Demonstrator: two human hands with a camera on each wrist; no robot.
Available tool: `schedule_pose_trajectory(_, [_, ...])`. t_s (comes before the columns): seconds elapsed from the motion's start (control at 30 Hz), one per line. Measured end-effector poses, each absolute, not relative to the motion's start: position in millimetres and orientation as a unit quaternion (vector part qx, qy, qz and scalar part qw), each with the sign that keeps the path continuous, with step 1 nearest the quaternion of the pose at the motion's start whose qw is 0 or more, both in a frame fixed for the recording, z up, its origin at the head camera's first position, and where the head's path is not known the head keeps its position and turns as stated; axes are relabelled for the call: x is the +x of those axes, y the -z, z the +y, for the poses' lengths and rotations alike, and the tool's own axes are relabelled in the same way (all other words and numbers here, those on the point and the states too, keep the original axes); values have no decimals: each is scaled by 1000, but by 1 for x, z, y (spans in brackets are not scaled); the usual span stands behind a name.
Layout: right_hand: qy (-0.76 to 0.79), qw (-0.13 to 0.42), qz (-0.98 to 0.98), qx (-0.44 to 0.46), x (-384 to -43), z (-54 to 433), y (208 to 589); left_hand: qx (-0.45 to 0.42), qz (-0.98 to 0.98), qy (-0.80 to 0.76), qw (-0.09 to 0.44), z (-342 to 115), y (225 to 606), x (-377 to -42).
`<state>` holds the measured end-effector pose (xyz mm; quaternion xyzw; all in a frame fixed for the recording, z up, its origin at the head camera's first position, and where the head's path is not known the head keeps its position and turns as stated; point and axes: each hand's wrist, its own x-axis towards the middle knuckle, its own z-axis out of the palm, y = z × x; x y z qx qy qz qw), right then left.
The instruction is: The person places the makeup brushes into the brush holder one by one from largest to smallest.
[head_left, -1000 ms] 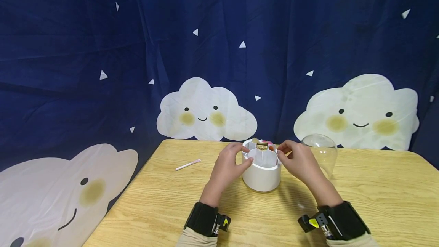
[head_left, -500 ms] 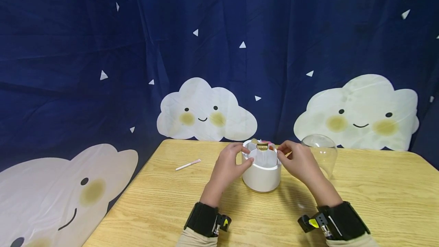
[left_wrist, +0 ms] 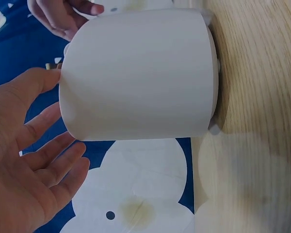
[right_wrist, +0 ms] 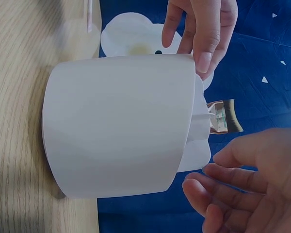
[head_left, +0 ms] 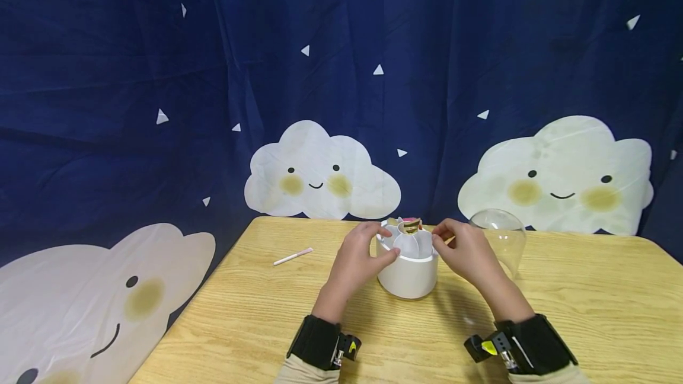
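A round white container (head_left: 408,280) stands on the table, a pale divided insert (head_left: 408,245) in its mouth. In the right wrist view, the insert (right_wrist: 196,155) sticks out above the container's rim, tilted, lower side out further. A shiny gold-and-dark piece (right_wrist: 223,116) rises from its middle. My left hand (head_left: 356,259) holds the insert's left edge between thumb and forefinger at the rim; its other fingers (left_wrist: 63,167) are spread. Thumb and forefinger of my right hand (head_left: 469,250) pinch the insert's right edge. Pink and tan items behind the gold piece are mostly hidden.
A clear dome (head_left: 498,242) stands right of the container, partly behind my right hand. A thin white stick with a pinkish end (head_left: 293,256) lies on the wooden table (head_left: 240,313) to the left. Behind hangs a dark blue curtain (head_left: 341,88) with cloud faces.
The insert has turned a little in the container's mouth; its front section now sits further left and the gold piece slightly right. My left thumb has moved slightly right. My right hand is nearly still.
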<state>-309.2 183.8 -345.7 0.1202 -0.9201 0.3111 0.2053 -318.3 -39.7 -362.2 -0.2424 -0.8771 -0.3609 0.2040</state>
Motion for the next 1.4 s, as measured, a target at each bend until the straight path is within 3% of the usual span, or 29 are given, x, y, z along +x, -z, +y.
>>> schedule_pose_trajectory(0.23, [-308,204,-921,121,-309,184,346,-224,-876,377,201,-50,359,-322])
schedule_pose_trajectory(0.57, [-307,203,-922,122,-311,183,345,-80,-918,318,222,-119,362,-342])
schedule_pose_trajectory(0.9, [-301,192,-927,113,-309,182,345,-13,-949,304,77,-177,390,-348])
schedule_pose_trajectory(1.4, [-303,191,-927,115,-311,184,348,-28,-961,274,8,-186,400,-350])
